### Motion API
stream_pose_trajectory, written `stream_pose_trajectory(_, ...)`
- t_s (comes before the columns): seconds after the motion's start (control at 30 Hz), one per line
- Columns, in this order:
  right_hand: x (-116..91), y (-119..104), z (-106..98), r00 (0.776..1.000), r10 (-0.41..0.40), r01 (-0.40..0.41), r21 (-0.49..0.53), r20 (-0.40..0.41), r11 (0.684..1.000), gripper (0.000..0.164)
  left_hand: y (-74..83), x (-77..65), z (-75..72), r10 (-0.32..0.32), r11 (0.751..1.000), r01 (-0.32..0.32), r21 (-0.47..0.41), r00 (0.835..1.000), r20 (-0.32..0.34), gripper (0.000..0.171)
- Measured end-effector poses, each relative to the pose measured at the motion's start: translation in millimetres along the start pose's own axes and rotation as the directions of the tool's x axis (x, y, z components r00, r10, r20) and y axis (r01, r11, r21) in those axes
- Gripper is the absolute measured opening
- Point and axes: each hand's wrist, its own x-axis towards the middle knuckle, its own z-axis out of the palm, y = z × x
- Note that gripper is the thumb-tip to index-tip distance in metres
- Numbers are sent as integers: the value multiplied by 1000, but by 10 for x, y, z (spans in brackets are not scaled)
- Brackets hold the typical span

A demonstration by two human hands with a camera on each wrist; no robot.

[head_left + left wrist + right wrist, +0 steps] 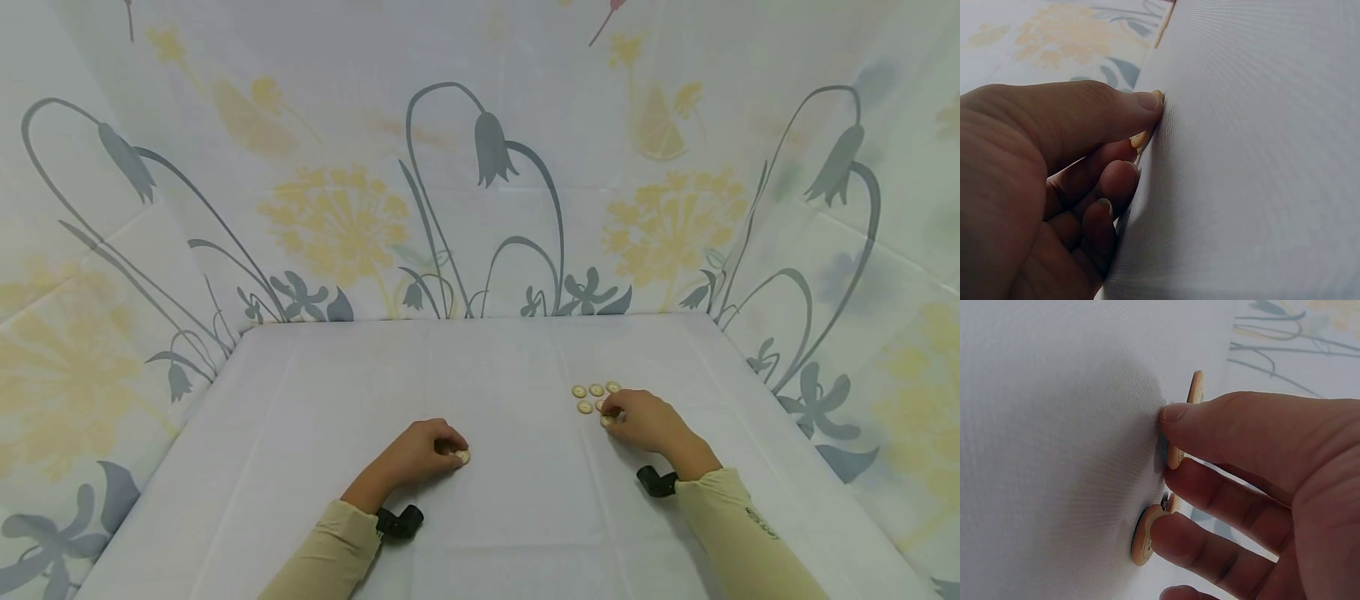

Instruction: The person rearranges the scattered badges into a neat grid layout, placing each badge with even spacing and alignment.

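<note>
In the head view my left hand (427, 448) is low over the white table, left of centre, pinching a small round wooden disc (464, 457). In the left wrist view the thumb lies over that disc (1139, 139), fingers curled behind it, close against the cloth. To the right, my right hand (647, 419) pinches another wooden disc (607, 422) between thumb and index finger at the near side of a small cluster. In the right wrist view, the held disc (1175, 457) is partly hidden by the thumb, and a middle fingertip overlaps a marked disc (1142, 540).
Several like discs lie flat in short rows beyond the right fingertips, among them a corner disc (579, 391) and a nearer disc (585, 407). A white cloth (517, 517) covers the table. Flower-printed curtains (480, 242) stand along its back and sides.
</note>
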Motion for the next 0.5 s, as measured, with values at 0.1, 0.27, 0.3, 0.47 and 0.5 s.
stream_pose_trajectory(0.1, 1, 12, -4, 1000, 11, -11, -1, 4, 1000, 15, 1, 5, -1, 1, 1000, -1, 1, 1000, 0, 15)
stream_pose_trajectory(0.27, 8, 33, -2, 1000, 26, -26, 12, 11, 1000, 12, -5, 14, 1, 4, 1000, -4, -2, 1000, 3, 16)
stream_pose_trajectory(0.3, 9, 36, 0, 1000, 28, -28, 14, 13, 999, 12, -8, 15, 3, 5, 1000, -5, 0, 1000, 3, 15)
stream_pose_trajectory(0.47, 20, 47, 8, 999, 33, -34, 31, 22, 999, 9, -23, 18, 23, 23, 999, -23, 23, 1000, 0, 14)
stream_pose_trajectory(0.5, 23, 49, 11, 999, 37, -38, 35, 24, 999, 8, -21, 16, 25, 29, 999, -29, 31, 1000, 0, 14)
